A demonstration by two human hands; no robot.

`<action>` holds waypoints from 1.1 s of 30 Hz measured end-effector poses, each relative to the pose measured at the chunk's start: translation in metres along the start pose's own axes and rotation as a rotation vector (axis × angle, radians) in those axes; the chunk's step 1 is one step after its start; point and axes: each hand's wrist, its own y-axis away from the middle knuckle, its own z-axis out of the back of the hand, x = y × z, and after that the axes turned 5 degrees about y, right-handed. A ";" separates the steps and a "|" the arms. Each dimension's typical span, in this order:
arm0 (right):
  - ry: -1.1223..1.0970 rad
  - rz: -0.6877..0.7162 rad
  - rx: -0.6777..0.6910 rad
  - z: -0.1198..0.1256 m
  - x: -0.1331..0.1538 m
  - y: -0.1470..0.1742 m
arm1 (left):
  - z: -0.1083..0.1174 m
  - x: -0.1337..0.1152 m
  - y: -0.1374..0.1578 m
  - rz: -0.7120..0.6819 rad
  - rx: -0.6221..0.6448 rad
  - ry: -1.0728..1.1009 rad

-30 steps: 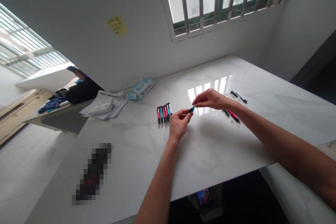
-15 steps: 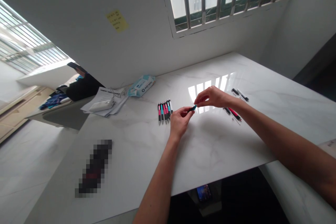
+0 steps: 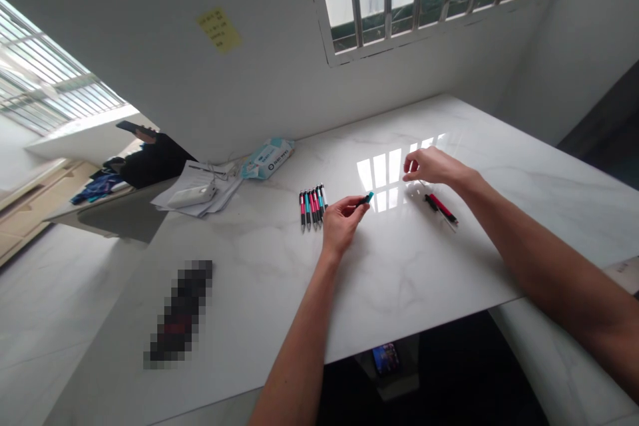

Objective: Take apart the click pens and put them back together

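Note:
My left hand (image 3: 342, 226) is closed around a short teal-and-black pen barrel (image 3: 368, 199), its teal end pointing up and right. Right beside that hand, several assembled pens (image 3: 312, 208) with red, teal and white barrels lie in a row. My right hand (image 3: 432, 165) is above the table to the right, fingers curled and bent together. A thin pale sliver shows under its fingers, too small to name. Below it lie a red pen barrel (image 3: 442, 206), a black piece and a thin white refill (image 3: 448, 222).
A wet-wipes pack (image 3: 269, 158) lies near the wall, with papers (image 3: 200, 190) and a white device (image 3: 192, 196) to its left. A blurred dark object (image 3: 180, 316) is at front left. A phone (image 3: 386, 359) lies below the table edge. Another person (image 3: 154, 156) is at far left.
My right hand has left the teal-and-black barrel and moved right, now covering the black and white parts there. My left hand keeps its hold in nearly the same place.

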 end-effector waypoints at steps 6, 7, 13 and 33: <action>0.176 -0.249 0.158 -0.001 -0.025 -0.009 | 0.000 -0.003 0.001 0.007 -0.008 -0.011; 0.169 -0.256 0.155 -0.002 -0.025 -0.010 | 0.000 -0.004 0.001 0.005 -0.009 -0.010; 0.129 -0.317 0.076 -0.007 -0.015 -0.008 | 0.001 -0.001 0.001 -0.001 -0.011 -0.017; 0.218 -0.292 -0.081 -0.019 0.000 -0.008 | -0.001 -0.003 0.002 0.009 -0.013 -0.070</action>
